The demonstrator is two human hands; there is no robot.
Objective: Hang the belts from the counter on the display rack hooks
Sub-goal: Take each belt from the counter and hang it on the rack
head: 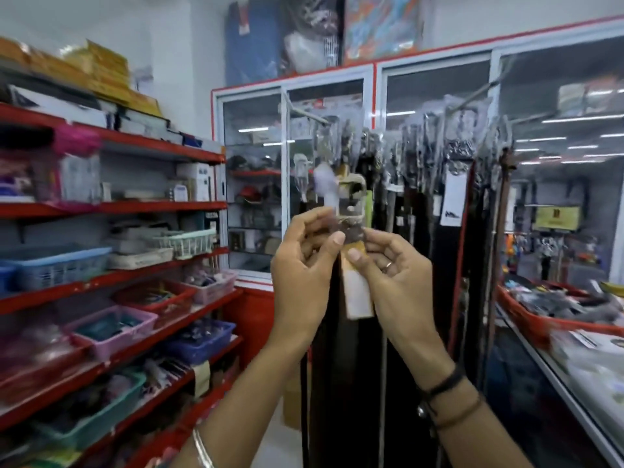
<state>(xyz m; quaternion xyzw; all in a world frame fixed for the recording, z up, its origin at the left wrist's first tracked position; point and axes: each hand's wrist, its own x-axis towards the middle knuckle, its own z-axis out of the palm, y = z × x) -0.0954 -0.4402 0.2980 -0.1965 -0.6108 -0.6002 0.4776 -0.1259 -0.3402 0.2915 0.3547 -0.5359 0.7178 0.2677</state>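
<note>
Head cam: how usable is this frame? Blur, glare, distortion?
Head view: motion blur smears the left shelves and the belt buckle; both hands, left hand and right hand, read fairly sharp. Ceiling lights reflect as streaks in the glass cabinet. Wide-angle bending at edges.

Both forearms raised from below, converging at centre. Left hand (304, 265) upright, palm turned inward, fingers curled, thumb tip pressed forward in a pinch. Right hand (398, 275) opposite and just beside it, thumb and forefinger likewise pinched, ring on one finger. Bangle on left wrist, dark bands on right.
</note>
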